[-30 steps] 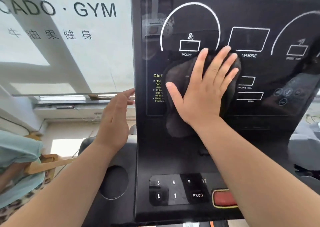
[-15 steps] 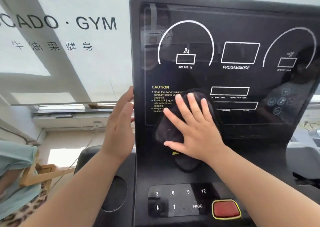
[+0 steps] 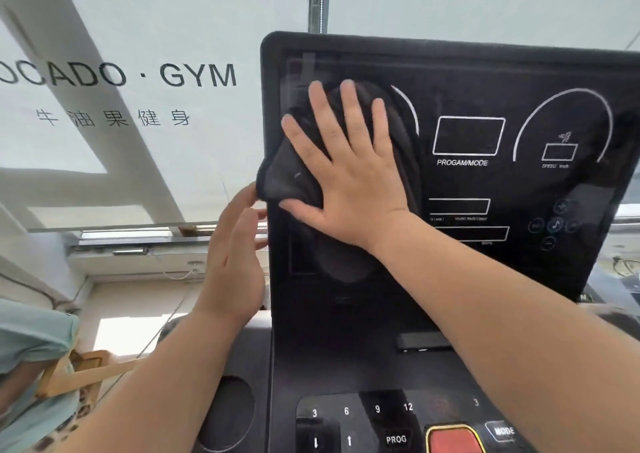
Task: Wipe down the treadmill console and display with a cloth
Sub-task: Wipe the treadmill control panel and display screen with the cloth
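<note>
Pressing flat in the head view: right hand [image 3: 349, 179] is spread wide, palm and all fingers [image 3: 348, 106] down on a dark cloth [image 3: 287, 175], pinning it to the upper left of the display [image 3: 519, 182]. Not a pinch grip, just an open palm holding it by pressure. Cloth is bunched under the palm, a fold sticks out past the display's left edge, and a tail hangs down below the wrist.

Left hand [image 3: 232, 262] is open, fingers loosely curved, holding nothing. It sits just beside the console [image 3: 346, 331] left edge, fingertips at or near the edge under the cloth's overhanging fold. Can't tell if it's actually touching either.

Handling guess: cloth is light, soft, limp, folds on itself. It'll slide easily on the glossy panel, so only palm pressure keeps it there; ease off and it drops. Best control is a flat palm over the bunched middle, not the loose edges. Display face looks hard, smooth and reflective, probably shows streaks, so even pressure matters.

Progress guess: upper left being worked now. Keypad [image 3: 360, 421] with numbers and PROG, plus the red stop button [image 3: 453, 440] at the bottom, are uncovered and well below the cloth. Cup recess [image 3: 228, 414] sits lower left. Go light over the buttons to avoid a press.
</note>
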A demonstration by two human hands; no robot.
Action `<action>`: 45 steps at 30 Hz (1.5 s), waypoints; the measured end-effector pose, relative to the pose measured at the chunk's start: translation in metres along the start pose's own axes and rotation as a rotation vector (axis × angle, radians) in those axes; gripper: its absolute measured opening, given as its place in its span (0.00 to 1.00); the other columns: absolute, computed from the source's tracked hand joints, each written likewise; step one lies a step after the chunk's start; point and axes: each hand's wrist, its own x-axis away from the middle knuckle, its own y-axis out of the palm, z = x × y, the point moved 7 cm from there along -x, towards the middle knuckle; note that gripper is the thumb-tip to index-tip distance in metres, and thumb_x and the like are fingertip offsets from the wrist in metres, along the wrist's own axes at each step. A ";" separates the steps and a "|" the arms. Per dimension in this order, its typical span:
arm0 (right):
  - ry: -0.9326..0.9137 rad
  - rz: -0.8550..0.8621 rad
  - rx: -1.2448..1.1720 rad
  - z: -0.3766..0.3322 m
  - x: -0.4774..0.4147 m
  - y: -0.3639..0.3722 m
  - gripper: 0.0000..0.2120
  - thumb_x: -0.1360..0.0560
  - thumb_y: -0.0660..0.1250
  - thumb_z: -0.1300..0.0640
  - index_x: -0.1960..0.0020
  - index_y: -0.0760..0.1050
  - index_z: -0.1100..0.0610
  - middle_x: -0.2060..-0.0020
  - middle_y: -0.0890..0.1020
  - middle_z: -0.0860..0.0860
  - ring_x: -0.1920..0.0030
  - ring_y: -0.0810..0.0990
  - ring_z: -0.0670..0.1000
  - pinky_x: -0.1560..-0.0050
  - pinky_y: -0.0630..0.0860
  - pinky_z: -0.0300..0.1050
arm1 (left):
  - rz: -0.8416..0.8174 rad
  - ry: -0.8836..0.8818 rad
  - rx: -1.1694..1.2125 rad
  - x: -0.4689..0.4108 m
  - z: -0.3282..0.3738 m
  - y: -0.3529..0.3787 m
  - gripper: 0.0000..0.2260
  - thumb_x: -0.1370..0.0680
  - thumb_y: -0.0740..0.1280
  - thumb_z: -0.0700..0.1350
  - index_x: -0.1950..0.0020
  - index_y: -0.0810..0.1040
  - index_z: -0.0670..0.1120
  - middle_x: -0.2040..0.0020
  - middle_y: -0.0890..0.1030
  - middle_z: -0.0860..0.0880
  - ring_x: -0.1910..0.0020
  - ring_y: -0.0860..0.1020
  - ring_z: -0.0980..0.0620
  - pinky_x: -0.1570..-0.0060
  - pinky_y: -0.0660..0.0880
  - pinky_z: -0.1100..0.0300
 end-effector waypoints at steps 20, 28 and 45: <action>0.121 0.019 0.053 0.058 -0.028 -0.018 0.43 0.23 0.53 0.26 0.16 0.49 0.48 0.16 0.49 0.57 0.18 0.45 0.68 0.22 0.42 0.73 | -0.060 -0.064 -0.004 -0.007 0.010 -0.003 0.19 0.14 0.48 0.56 0.28 0.71 0.65 0.33 0.76 0.59 0.36 0.76 0.63 0.46 0.75 0.56; -0.197 -0.001 0.008 -0.009 0.037 0.018 0.39 0.22 0.59 0.33 0.16 0.54 0.47 0.17 0.53 0.52 0.17 0.49 0.61 0.20 0.46 0.67 | 0.013 -0.101 0.079 -0.017 0.010 -0.011 0.33 0.24 0.43 0.70 0.34 0.79 0.60 0.37 0.80 0.58 0.40 0.79 0.56 0.45 0.79 0.47; -0.191 0.015 0.108 0.013 -0.049 -0.015 0.43 0.22 0.53 0.27 0.16 0.49 0.50 0.16 0.50 0.54 0.17 0.46 0.63 0.21 0.42 0.71 | -0.023 -0.210 0.228 -0.017 0.003 -0.019 0.38 0.23 0.39 0.70 0.37 0.83 0.54 0.36 0.83 0.52 0.36 0.79 0.50 0.37 0.74 0.35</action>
